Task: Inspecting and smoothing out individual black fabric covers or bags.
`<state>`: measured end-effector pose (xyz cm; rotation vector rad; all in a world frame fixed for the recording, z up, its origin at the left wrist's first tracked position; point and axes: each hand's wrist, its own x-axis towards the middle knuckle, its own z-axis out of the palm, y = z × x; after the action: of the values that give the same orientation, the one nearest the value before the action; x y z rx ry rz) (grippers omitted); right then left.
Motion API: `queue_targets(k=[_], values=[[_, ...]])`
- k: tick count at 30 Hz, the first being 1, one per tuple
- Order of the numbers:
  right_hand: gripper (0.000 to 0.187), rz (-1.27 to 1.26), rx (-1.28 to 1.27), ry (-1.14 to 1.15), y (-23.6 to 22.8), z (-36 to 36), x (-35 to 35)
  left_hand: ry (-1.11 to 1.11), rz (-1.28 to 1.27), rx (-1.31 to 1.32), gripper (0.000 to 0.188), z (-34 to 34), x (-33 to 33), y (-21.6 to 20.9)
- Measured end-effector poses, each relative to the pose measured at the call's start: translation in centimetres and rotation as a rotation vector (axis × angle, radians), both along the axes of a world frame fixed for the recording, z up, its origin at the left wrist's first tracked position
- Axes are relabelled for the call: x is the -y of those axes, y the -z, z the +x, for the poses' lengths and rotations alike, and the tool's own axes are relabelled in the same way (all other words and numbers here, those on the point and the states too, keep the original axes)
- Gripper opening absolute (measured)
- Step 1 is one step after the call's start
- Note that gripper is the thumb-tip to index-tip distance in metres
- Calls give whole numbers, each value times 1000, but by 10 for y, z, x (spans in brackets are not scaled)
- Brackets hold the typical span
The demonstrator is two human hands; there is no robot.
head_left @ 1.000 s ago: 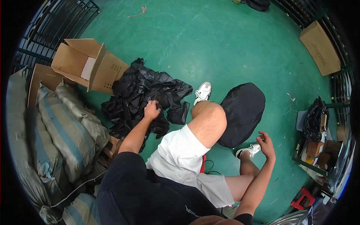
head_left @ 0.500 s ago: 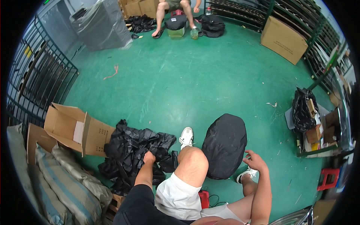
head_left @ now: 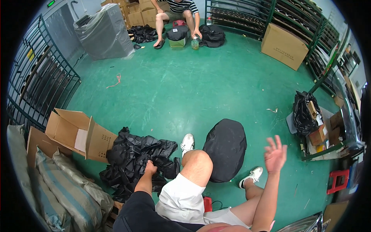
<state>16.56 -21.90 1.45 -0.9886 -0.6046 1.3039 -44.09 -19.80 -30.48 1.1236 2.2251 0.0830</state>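
Note:
My left hand [head_left: 151, 167] is closed on a thin black sheet [head_left: 164, 164] at the near side of a crumpled black heap [head_left: 131, 149]. The sheet looks like plastic or thin fabric; the fingertips are partly hidden in its folds. My right hand [head_left: 275, 154] is raised over the floor with its fingers spread, and nothing is in it. Between my legs stands a large oval bundle [head_left: 225, 150] with a smooth black cover. What lies under the cover is hidden.
An opened cardboard box [head_left: 98, 141] and stuffed woven sacks [head_left: 69, 185] stand at left. A red stool [head_left: 337, 181] and a bin of scraps [head_left: 322, 154] are at right. Across the green floor [head_left: 185, 89] sits another person [head_left: 181, 7] by a black-topped container [head_left: 177, 36].
My right hand has lifted off from beside the black bundle, and its fingers have spread. My left hand stays at the heap. The other person's hand has reached down to a jar.

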Motion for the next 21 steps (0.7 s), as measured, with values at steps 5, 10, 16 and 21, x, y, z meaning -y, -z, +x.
queue_targets(k=[5, 10, 16, 21], values=[[53, -400, 223, 198, 64, 69, 4, 218, -207, -54, 58, -22, -8, 3], [57, -593, 1146, -467, 65, 18, -8, 66, -193, -146, 32, 2, -14, -18], [58, -472, 1262, -647, 59, -16, -20, -15, 45, -202, 21, -4, -11, -39], [60, -419, 1296, -576, 50, -19, -23, 159, 8, -149, 27, -19, -10, -40]])
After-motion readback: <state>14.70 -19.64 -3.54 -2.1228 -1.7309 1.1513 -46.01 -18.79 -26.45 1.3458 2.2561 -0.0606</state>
